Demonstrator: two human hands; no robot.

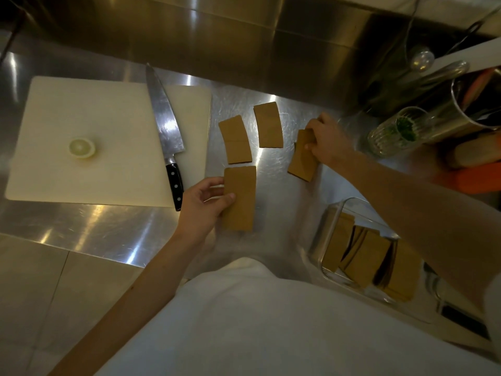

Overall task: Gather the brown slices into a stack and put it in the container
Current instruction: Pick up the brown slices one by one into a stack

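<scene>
Steel counter [108, 234] scuffed, glaring under dim light; steel backsplash [244, 36] behind. Left hand [202, 206] pinches near brown slice [241, 198]; right hand [329, 142] grips tilted slice [302, 161]. Two slices [235, 139] [269, 124] lie loose between. Clear container [333, 221], near right, holds more slices. Cutting board [81, 118] carries knife [165, 123], lemon half [82, 148].

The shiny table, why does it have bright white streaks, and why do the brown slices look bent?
Head view: the steel counter mirrors overhead lights as glare streaks; the wide-angle lens curves the brown slices; the picture is dim, and the clear container at the edge looks blurry.
</scene>
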